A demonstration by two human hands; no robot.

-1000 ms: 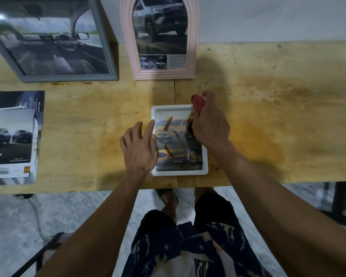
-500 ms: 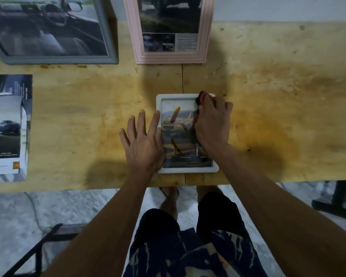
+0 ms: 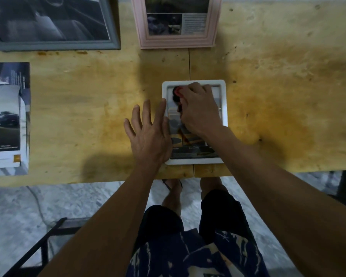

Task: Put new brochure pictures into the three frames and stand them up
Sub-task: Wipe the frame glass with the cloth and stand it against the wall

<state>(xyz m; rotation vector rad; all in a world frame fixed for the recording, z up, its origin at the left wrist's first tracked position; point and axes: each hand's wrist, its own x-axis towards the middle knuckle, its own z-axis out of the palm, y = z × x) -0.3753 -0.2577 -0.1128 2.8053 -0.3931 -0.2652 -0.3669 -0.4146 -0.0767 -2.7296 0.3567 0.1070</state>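
A small white frame [image 3: 223, 100] lies flat near the table's front edge, with a brochure picture [image 3: 190, 148] of a yellow car lying in it. My left hand [image 3: 148, 132] rests flat on the frame's left edge with fingers spread. Over the upper part of the picture, my right hand [image 3: 200, 110] grips a red and black handled tool [image 3: 177, 94]; the tool's tip is hidden. A grey frame [image 3: 56, 44] and a pink frame [image 3: 176, 40] stand at the back, each with a car picture in it.
A stack of car brochures [image 3: 6, 118] lies at the table's left edge. The wooden table [image 3: 278, 96] runs wide to the right. Below the front edge are my legs, a sandalled foot and the tiled floor, with a dark stool frame [image 3: 42, 246] at lower left.
My right hand with the tool has moved from the frame's right edge onto the picture's upper middle. My left hand stays flat on the left edge. The camera has tilted down.
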